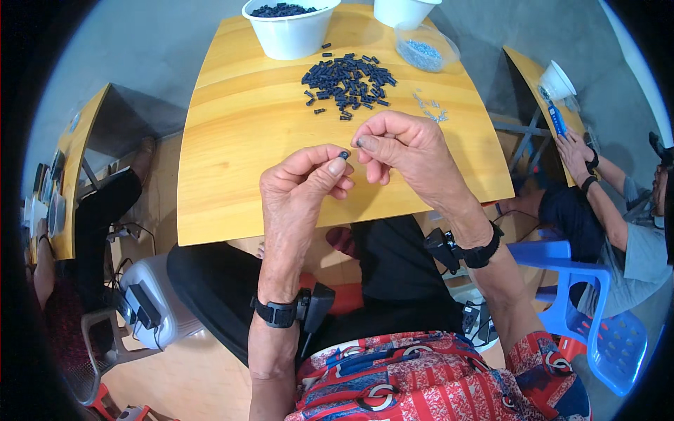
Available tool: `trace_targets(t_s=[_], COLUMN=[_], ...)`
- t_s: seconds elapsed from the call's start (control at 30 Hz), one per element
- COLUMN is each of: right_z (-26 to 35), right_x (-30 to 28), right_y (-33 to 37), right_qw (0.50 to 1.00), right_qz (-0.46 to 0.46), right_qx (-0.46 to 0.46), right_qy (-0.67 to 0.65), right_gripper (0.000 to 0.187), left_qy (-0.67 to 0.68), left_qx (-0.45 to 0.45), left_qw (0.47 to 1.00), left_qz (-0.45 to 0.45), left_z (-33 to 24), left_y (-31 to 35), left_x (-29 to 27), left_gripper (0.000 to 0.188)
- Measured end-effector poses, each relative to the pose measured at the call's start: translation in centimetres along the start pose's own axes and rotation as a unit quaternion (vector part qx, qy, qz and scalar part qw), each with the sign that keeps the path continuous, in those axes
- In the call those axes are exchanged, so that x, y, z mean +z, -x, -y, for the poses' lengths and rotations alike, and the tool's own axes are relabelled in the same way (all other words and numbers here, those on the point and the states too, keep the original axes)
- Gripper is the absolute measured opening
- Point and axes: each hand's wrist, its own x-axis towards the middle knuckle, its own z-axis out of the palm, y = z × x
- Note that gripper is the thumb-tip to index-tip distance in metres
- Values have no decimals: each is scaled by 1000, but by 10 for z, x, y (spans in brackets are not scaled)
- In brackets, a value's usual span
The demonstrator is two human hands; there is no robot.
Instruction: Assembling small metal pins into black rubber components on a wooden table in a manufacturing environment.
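Note:
Between thumb and forefinger, my left hand [302,179] pinches a small black plastic piece [344,155] with a round end facing up. Close on its right is my right hand [414,151], its thumb and forefinger pressed together; whatever they hold is too small to make out. Both hands are over the near part of a wooden table [232,154]. Beyond them lies a loose pile of short black plastic pieces [347,81]. Several small silvery metal pieces [432,111] are scattered on the wood to the right of that pile.
A white tub [291,36] of black pieces stands at the far left of the table. At the far right are a clear plastic bowl [428,56] of small silvery parts and another white tub [404,12]. Other people work at tables on both sides; a blue plastic chair [597,295] is on the right.

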Motion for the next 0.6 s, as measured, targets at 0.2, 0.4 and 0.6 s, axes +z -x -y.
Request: trace_targets(t_s=[0.2, 0.4, 0.6], right_z=[10, 12, 14], right_x=[8, 18, 20], right_y=[4, 6, 4], right_qw=[998, 998, 999], right_qz=[5, 1, -3], right_qx=[-2, 5, -37], right_qy=[-56, -69, 1], right_gripper=[16, 17, 15], left_qy=[4, 2, -15], left_qx=[2, 13, 10], left_qw=[1000, 999, 999], left_qz=[15, 29, 32], left_z=[-11, -15, -20], left_y=[4, 7, 9], left_x=[-5, -5, -6], left_gripper=[14, 14, 14])
